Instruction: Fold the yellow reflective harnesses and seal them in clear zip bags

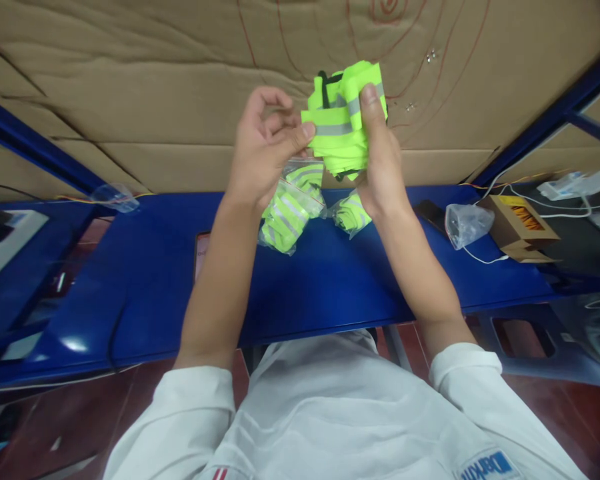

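Held up in front of the cardboard is a bundle of neon yellow reflective bands (337, 143) with grey stripes and black trim. My right hand (383, 157) grips its right side, thumb pressed on a folded part. With thumb and fingers, my left hand (273, 143) pinches the left end of one striped band. Below the hands, clear plastic bags (287, 217) of similar yellow striped material lie on the blue table (310, 287). A smaller yellow bagged bundle (353, 215) sits just under my right wrist.
A cardboard wall (180, 87) with red curved lines stands behind the table. At right are an open cardboard box (520, 227), a clear plastic bag (467, 225), a dark phone-like object (431, 215) and white cables. A clear cup (115, 197) lies at the back left.
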Demonstrator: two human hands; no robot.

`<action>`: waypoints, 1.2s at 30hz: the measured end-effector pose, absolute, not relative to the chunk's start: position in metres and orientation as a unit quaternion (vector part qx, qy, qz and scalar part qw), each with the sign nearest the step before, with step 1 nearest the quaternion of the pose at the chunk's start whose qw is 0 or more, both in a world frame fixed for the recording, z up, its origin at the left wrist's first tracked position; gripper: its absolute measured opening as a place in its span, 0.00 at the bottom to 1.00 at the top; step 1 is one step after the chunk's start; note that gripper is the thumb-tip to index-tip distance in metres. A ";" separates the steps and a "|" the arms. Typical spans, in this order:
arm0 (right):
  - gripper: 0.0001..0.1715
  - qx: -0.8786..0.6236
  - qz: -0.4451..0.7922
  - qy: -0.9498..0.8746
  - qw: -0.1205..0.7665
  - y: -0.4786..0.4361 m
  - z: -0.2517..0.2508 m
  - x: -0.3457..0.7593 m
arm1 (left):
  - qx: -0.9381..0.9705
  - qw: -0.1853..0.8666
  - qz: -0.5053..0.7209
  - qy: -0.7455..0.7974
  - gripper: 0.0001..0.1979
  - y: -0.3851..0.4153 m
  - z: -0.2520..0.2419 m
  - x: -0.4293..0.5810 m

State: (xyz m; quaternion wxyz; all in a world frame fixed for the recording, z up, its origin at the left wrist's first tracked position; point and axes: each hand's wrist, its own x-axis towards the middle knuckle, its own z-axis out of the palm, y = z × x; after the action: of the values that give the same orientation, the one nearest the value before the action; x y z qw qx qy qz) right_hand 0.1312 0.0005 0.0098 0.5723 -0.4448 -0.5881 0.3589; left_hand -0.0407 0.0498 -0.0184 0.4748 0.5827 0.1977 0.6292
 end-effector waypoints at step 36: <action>0.30 -0.374 0.257 -0.575 0.681 0.002 -0.021 0.118 | 0.578 0.450 0.660 0.169 0.16 0.008 0.001 -0.008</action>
State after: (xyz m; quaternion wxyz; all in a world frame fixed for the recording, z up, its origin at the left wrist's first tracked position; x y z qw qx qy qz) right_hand 0.1180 0.0020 -0.0213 0.6806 -0.3743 -0.5751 0.2569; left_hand -0.0081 0.0076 0.0011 0.4498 0.5777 0.1689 0.6599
